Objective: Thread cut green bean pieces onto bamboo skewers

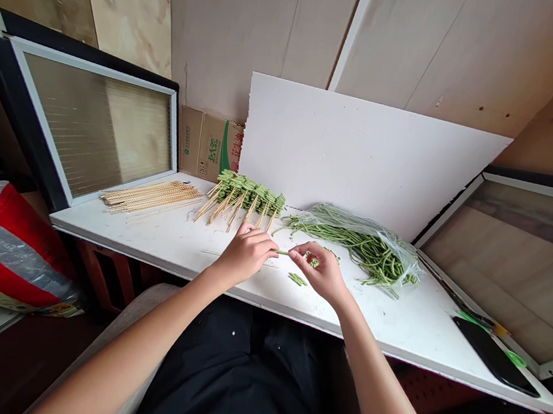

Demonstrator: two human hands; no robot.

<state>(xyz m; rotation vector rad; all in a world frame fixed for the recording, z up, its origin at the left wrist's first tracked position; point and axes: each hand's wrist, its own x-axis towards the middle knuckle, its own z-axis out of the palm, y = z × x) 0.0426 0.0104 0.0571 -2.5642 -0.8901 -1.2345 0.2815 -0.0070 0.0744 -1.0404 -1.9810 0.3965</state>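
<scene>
A short piece of green bean (283, 253) spans the gap between my two hands, just above the front of the white table (191, 247). My left hand (246, 253) pinches its left end, and the fingertips of my right hand (320, 270) close on its right end. Whether a skewer is inside my left fingers is hidden. Under my right hand lie several cut bean pieces (298, 279). Beyond my left hand is a pile of skewered beans (248, 190), their bare sticks pointing toward me.
Bamboo skewers (151, 197) lie bundled at the left. A clear plastic bag (379, 230) of long beans (372, 251) spreads at the back right. Scissors (475, 315) and a black phone (493, 354) rest far right. A cardboard box (208, 145) and white board (363, 157) stand behind.
</scene>
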